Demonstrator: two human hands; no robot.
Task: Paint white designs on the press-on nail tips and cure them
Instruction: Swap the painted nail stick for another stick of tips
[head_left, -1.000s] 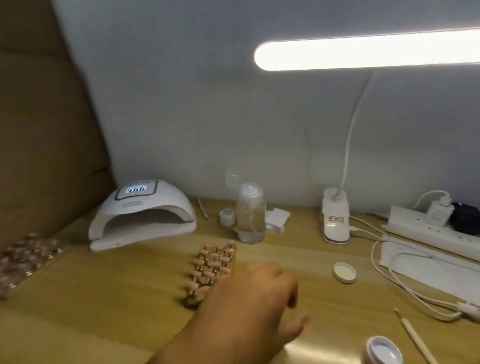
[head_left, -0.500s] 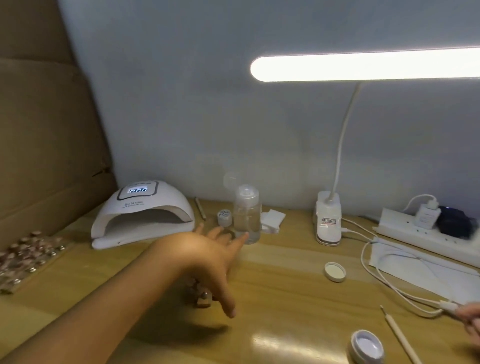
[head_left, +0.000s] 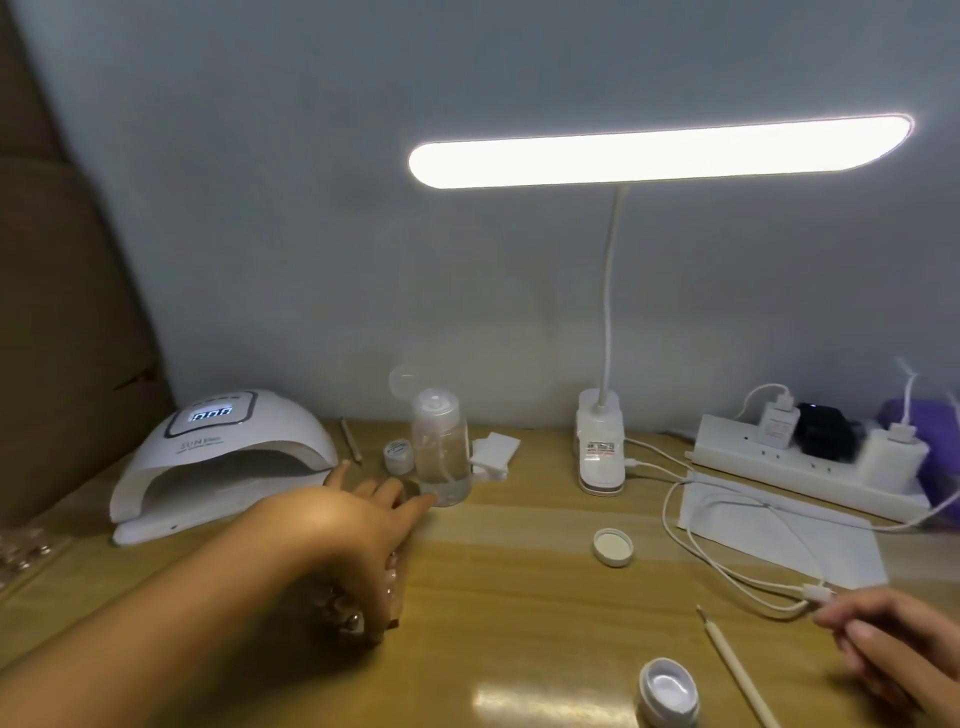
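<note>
Head view shows a white nail lamp (head_left: 223, 457) at the back left of the worktop (head_left: 519, 597), its display lit and its mouth holding nothing that I can see. Just right of the lamp and nearer the camera, the left hand (head_left: 358, 525) lies over the rack of nail tips (head_left: 389, 582) with fingers straight and spread and the thumb down at the rack's near end; only a few pink tips show under the palm. Far to the lamp's right, at the near edge, the right hand (head_left: 893, 644) hangs with fingers loosely curled and nothing plainly in it. Between that hand and the lamp, the open pot of white gel (head_left: 667, 688) stands beside the brush (head_left: 737, 670), which lies flat on the worktop, unheld. No white marks can be made out on the tips that show, though they are small and blurred. As I judge it, the work is set up but little painted: the designs are yet to go on, and curing under the lamp is still to come.
</note>
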